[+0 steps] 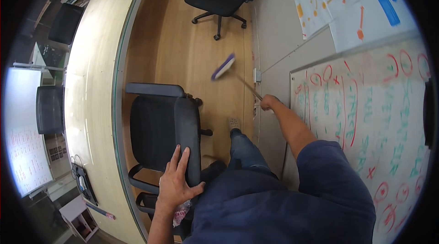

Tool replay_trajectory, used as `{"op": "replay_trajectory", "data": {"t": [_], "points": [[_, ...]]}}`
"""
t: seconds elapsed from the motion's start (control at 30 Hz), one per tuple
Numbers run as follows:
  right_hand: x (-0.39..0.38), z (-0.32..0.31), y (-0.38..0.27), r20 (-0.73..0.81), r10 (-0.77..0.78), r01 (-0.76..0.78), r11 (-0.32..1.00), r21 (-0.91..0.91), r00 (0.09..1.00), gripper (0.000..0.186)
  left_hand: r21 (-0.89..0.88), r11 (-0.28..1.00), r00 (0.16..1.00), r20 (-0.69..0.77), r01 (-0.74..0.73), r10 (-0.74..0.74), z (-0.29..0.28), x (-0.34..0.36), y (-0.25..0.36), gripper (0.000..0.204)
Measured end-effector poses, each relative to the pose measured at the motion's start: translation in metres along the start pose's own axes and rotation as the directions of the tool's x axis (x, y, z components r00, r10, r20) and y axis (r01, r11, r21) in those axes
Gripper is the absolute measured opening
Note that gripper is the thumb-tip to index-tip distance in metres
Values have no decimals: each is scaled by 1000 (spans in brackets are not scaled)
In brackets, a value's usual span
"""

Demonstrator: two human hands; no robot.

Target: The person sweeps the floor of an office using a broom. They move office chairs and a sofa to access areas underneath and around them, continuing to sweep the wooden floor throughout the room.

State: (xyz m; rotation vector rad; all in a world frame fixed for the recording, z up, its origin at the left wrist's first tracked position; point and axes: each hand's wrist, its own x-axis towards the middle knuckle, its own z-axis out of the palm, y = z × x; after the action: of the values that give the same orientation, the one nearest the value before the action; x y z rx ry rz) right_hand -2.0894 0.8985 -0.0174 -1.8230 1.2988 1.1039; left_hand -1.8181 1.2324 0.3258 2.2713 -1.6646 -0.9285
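Navy shirt [274, 205], left hand [175, 183] splayed, right hand [269, 103] gripping handle [249, 88]

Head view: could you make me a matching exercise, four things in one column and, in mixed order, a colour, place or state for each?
Things
1. Right hand
2. Left hand
3. Tool head
4. Right-side whiteboard

Descriptions
A. Purple and white
B. Bears red and green writing
C. Closed around a stick
D. Resting on the near chair back

Pairs: 1-C; 2-D; 3-A; 4-B
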Motion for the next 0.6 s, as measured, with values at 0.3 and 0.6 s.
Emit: {"op": "replay_trajectory", "data": {"t": [0.3, 0.6], "points": [[-17, -58, -21, -154, -50, 144, 701, 698, 987, 23, -139, 983, 993, -7, 116, -118, -12, 26, 6, 110], [-79, -22, -32, 110, -270, 209, 899, 385, 957, 19, -171, 980, 991, -70, 98, -112, -17, 28, 0, 110]]}}
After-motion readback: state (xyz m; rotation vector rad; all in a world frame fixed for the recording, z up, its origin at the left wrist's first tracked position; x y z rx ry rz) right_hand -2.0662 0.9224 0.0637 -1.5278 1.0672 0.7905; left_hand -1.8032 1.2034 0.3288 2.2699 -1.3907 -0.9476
